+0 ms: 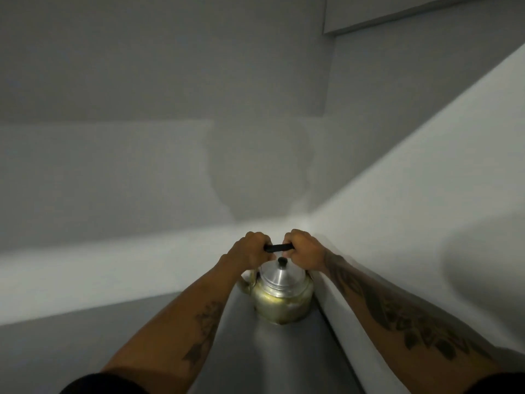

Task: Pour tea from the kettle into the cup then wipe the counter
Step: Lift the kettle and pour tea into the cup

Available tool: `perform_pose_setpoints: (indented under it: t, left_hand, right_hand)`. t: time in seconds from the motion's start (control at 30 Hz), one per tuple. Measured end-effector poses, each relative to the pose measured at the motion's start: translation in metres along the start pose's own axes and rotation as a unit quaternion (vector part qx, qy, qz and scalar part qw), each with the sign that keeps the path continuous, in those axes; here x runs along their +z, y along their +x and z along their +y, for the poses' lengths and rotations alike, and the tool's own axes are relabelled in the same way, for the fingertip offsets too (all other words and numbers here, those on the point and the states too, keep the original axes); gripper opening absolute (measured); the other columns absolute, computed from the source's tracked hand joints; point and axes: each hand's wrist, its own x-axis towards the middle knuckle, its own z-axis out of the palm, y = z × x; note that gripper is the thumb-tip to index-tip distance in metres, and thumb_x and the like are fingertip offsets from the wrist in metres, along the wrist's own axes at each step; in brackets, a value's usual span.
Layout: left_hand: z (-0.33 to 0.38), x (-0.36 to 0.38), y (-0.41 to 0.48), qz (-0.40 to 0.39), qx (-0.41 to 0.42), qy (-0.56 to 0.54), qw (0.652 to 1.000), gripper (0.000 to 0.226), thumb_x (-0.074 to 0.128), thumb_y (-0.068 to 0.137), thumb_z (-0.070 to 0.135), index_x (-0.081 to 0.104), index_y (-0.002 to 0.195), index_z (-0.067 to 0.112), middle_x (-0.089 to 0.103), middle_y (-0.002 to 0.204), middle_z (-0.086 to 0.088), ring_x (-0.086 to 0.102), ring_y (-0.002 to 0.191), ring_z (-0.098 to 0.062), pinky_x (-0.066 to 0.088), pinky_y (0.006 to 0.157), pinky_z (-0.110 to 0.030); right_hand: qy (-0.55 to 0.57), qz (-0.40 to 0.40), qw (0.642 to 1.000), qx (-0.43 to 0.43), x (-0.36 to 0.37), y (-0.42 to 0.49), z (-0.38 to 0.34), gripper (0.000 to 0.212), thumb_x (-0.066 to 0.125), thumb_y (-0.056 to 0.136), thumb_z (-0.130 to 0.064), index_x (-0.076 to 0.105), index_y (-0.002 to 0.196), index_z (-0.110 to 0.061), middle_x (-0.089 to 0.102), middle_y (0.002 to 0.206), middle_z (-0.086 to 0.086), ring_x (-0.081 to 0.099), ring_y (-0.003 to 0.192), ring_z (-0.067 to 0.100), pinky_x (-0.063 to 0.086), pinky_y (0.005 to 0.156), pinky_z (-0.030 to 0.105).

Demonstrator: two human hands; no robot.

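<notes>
A metal kettle [281, 300] with a silver lid, a black knob and a spout on its left stands on the grey counter [85, 351], tucked into a corner of white walls. My left hand [248, 248] and my right hand [302, 248] both grip its black handle [279, 247] from either end, above the lid. No cup and no cloth are in view.
A white wall [397, 223] runs close along the kettle's right side and another wall [113, 180] stands behind it. The grey counter stretches left and toward me. A ledge or cabinet edge [397, 21] shows at the top right.
</notes>
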Motion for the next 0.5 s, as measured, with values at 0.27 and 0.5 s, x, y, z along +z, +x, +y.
perform_pose_setpoints:
  t: [0.27,0.5]
  left_hand:
    - [-0.019,-0.061,-0.083,0.004,0.030,-0.066,0.997,0.024,0.072,0.081,0.026,0.072,0.099,0.011,0.067,0.080,-0.005,0.059,0.075,-0.016,0.047,0.072,-0.026]
    - [-0.044,-0.093,-0.174,0.009,0.015,-0.135,0.991,0.011,0.079,0.074,0.027,0.072,0.079,0.023,0.064,0.066,0.000,0.064,0.067,-0.014,0.053,0.078,-0.030]
  right_hand:
    - [0.084,0.034,0.993,-0.071,-0.004,-0.041,-0.065,0.004,0.068,0.081,-0.015,0.067,0.085,-0.014,0.067,0.082,0.005,0.061,0.076,0.019,0.049,0.066,0.025]
    - [0.146,-0.001,0.978,-0.149,0.010,-0.079,-0.129,0.034,0.069,0.083,-0.009,0.067,0.116,-0.018,0.071,0.108,0.002,0.066,0.096,0.018,0.053,0.092,0.036]
